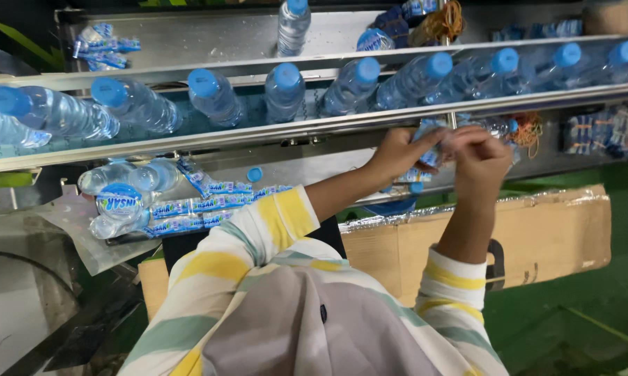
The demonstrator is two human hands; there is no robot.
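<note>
Both hands are closing on a blue-and-white label sleeve just below the conveyor rail.

The left hand [397, 152] and right hand [479, 159] are pinching the label sleeve [431, 154] between them — fingers are hiding most of it, and the bottle [495, 126] behind is hard to make out. 10 blue-capped water bottles [284, 89] are lying along the conveyor [188, 138], the leftmost cut off by the edge. 1 loose blue cap [255, 174] is sitting beside a pile of spare labels [202, 206] — too jumbled for counting.

Before you, clear glossy plastic bottles [284, 92] with smooth blue caps, brushed dull metal rails [188, 139], shiny printed film labels [209, 205], matt brown cardboard box [557, 237], your soft striped cloth sleeves [258, 237].
</note>
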